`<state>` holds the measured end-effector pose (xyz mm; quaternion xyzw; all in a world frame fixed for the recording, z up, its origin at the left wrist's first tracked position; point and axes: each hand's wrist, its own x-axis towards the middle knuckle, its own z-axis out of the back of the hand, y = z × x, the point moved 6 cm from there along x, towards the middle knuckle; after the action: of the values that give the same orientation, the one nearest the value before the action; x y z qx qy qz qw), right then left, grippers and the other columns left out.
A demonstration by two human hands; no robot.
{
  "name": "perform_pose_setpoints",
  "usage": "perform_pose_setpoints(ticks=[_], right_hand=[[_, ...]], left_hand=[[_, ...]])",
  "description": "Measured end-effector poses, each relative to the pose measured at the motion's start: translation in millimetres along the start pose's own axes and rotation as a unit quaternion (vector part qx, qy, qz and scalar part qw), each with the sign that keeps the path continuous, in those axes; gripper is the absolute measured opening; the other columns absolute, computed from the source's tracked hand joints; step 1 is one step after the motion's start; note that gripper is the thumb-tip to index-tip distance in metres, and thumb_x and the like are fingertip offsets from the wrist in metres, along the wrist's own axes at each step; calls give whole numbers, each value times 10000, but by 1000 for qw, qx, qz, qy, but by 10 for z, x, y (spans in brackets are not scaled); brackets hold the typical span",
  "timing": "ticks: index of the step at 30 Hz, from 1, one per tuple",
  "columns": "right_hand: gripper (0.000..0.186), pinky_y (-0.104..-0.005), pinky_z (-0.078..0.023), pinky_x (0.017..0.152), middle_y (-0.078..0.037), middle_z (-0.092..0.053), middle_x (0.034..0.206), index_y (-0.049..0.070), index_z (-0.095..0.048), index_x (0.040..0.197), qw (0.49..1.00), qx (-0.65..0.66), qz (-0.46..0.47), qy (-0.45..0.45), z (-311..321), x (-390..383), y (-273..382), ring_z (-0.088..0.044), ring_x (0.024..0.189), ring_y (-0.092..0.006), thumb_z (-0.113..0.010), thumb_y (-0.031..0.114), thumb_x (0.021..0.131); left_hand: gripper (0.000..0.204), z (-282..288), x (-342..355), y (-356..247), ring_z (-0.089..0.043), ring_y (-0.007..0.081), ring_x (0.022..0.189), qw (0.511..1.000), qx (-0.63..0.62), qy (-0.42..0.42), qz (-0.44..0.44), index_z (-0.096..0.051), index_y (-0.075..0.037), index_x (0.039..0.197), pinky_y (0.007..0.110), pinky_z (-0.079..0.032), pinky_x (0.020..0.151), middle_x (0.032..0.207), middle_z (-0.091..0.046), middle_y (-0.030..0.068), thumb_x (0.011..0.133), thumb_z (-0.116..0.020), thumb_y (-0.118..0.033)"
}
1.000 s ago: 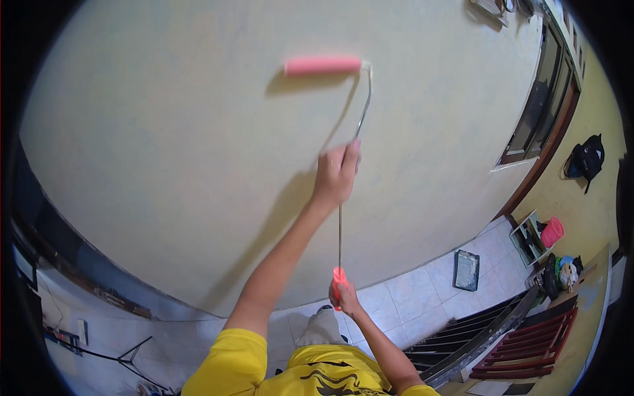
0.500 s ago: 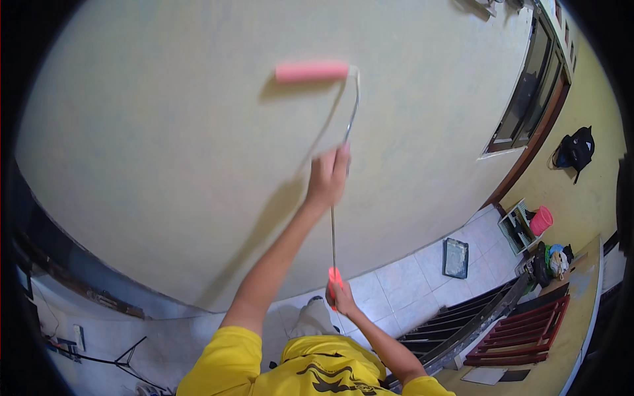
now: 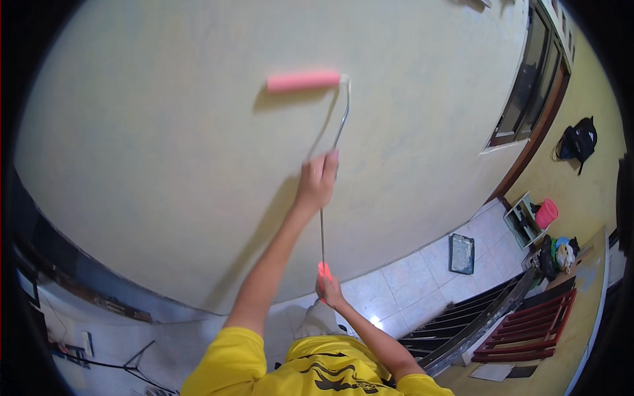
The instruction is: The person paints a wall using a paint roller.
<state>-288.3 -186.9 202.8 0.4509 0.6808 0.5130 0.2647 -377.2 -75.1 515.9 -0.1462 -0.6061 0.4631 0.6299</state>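
Observation:
A paint roller with a pink sleeve (image 3: 304,80) is up against the pale wall (image 3: 165,132), its shadow falling just below it. From its right end a bent metal frame runs down to my left hand (image 3: 316,183), whose fingers are wrapped round the upper grip. Below that, a thin rod continues to an orange-pink handle (image 3: 324,270). My right hand (image 3: 329,289) is closed round this lower handle, close in front of my body. Whatever part of the grip lies inside my left fist is hidden.
A dark paint tray (image 3: 461,254) lies on the tiled floor to the right. Beyond it are a small rack (image 3: 525,221), a pink bucket (image 3: 547,214) and a black railing (image 3: 462,323). Thin black metal legs (image 3: 135,363) stand at lower left. A window (image 3: 528,79) is at upper right.
The roller has shifted slightly left and down in the view, both hands moving left with it. My grip on it is the same. The surroundings have slid a little to the right.

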Motion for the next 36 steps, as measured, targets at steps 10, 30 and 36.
perform_pose_setpoints(ticks=[10, 30, 36], right_hand=[[436, -245, -315, 387, 9, -425, 508, 85, -463, 678, 998, -11, -54, 12, 196, -409, -226, -416, 414, -89, -415, 395, 981], [472, -262, -299, 362, 19, -384, 489, 99, -426, 682, 999, -25, -41, 8, 480, -94, -331, -373, 380, -111, -377, 465, 976], [438, -284, -367, 430, -28, -448, 512, 48, -463, 691, 972, -201, -110, -53, 1257, -1172, -1261, -443, 440, -125, -390, 362, 986]], left_hand=[[463, -100, -307, 150, -362, 203, 490, 999, -30, -10, 19, -439, 18, 675, 375, -316, 487, 535, -344, 141, 975, -414, -334], [473, -206, -264, 109, -391, 422, 553, 998, 54, -38, -4, -454, 37, 663, 444, -332, 496, 602, -402, 265, 965, -426, -327], [460, -752, -1577, 1289, -530, 454, 627, 991, 76, 47, 96, -508, 37, 659, 497, -383, 544, 628, -516, 268, 965, -405, -290]])
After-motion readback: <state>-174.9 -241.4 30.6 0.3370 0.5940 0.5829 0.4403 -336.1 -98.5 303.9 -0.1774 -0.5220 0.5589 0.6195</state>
